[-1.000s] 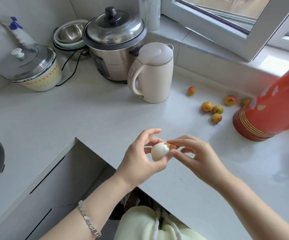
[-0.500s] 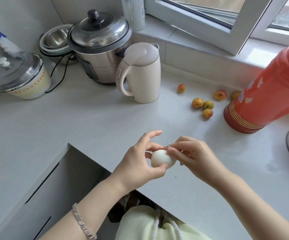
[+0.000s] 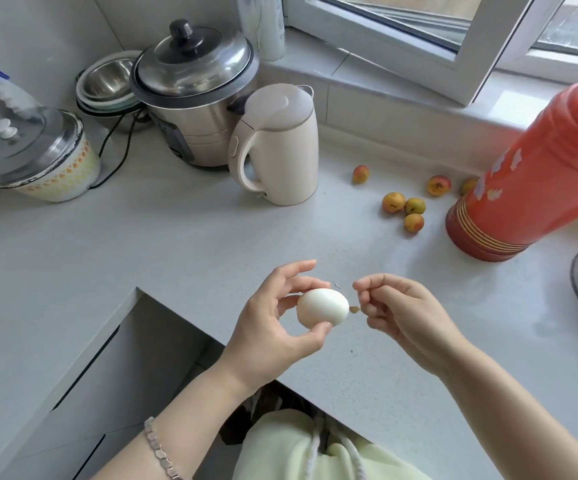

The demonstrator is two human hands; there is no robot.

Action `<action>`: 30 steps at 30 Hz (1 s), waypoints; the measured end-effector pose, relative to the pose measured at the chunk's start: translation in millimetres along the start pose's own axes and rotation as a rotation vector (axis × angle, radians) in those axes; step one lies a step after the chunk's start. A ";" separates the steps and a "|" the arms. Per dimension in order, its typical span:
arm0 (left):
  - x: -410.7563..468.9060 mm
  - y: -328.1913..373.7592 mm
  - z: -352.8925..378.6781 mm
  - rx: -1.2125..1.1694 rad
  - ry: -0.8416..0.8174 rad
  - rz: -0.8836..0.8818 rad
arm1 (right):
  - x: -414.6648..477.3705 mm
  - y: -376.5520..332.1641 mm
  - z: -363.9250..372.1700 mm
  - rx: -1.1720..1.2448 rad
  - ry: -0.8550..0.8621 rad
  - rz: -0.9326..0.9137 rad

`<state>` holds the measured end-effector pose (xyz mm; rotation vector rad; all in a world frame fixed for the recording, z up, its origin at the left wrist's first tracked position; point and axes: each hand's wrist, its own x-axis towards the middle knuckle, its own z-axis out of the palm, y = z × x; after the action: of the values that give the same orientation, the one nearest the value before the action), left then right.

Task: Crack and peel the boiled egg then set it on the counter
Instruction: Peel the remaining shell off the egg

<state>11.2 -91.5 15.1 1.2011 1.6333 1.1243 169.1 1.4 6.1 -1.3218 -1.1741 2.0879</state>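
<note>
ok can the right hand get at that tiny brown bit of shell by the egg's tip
Probably yes: the tiny brown shell bit sits right between the peeled white egg, held by the left hand, and the fingers of the right hand, nothing blocking.

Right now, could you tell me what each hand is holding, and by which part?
The left hand holds the egg, thumb under its middle, fingers behind. Whether the right hand pinches the shell bit cannot be told.
</note>
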 end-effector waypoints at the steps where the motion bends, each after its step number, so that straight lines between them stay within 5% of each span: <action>1: 0.2 -0.4 0.4 -0.030 0.003 -0.011 | -1.9 -0.7 1.0 0.005 -0.005 0.000; 7: 1.7 -4.6 1.3 -0.197 0.028 -0.066 | -13.0 -3.0 20.6 -0.154 -0.058 -0.207; 14: 1.1 -6.2 1.7 -0.375 0.002 -0.147 | -5.9 2.9 25.8 -0.150 0.023 -0.174; 23: 2.8 -2.4 0.6 -1.066 -0.097 -0.621 | -3.7 1.7 18.5 -0.191 0.182 -0.154; 30: 1.5 -1.4 5.6 -1.096 -0.223 -0.698 | -9.1 -2.1 26.4 -0.298 0.012 -0.229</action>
<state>15.8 -89.2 12.0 0.0179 0.8604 1.0877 150.1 -15.3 18.0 -1.2511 -1.5973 1.7921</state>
